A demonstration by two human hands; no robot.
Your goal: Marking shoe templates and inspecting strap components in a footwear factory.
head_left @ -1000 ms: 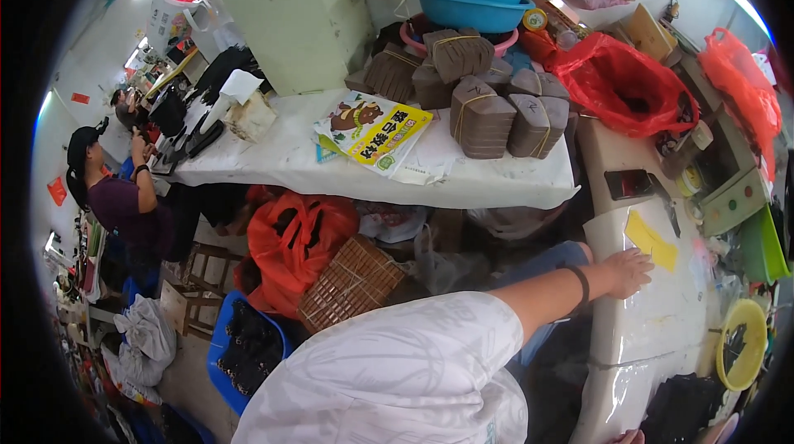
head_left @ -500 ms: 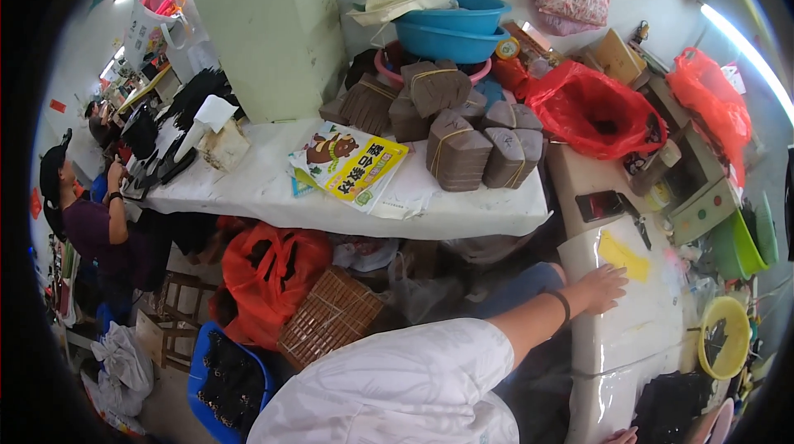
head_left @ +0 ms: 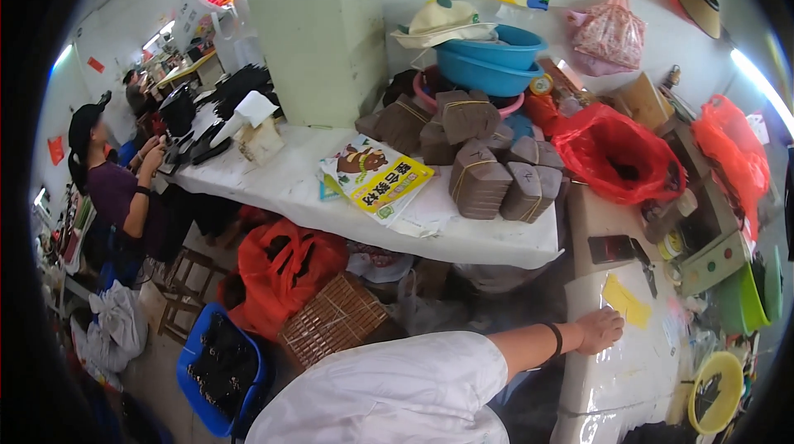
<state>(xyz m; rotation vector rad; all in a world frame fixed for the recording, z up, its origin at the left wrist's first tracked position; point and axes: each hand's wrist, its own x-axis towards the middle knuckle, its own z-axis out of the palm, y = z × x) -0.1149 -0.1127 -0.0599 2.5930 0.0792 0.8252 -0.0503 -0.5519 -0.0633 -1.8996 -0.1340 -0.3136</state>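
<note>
My left hand [head_left: 601, 331], with a black band on its wrist, rests on the pale, plastic-covered work table [head_left: 608, 398] at the right. Its fingers are curled in, with nothing seen in them. Just beyond the fingertips lies a flat yellow piece [head_left: 626, 302]. Farther back on this table are a dark phone [head_left: 611, 249] and a small black tool [head_left: 644, 269]. My right hand is out of the picture.
Banded stacks of grey-brown pieces [head_left: 480, 183] and a yellow booklet [head_left: 376, 177] lie on the white table [head_left: 496, 237]. Red bags [head_left: 612, 155], blue basins [head_left: 488, 59] and a yellow basket [head_left: 716, 394] surround it. A blue bin [head_left: 217, 378] stands below; a person [head_left: 116, 188] works at far left.
My view has shifted, so the room sits lower and further right. My left hand's spread fingers have curled in. My right hand, partly seen at the lower edge before, has left the picture.
</note>
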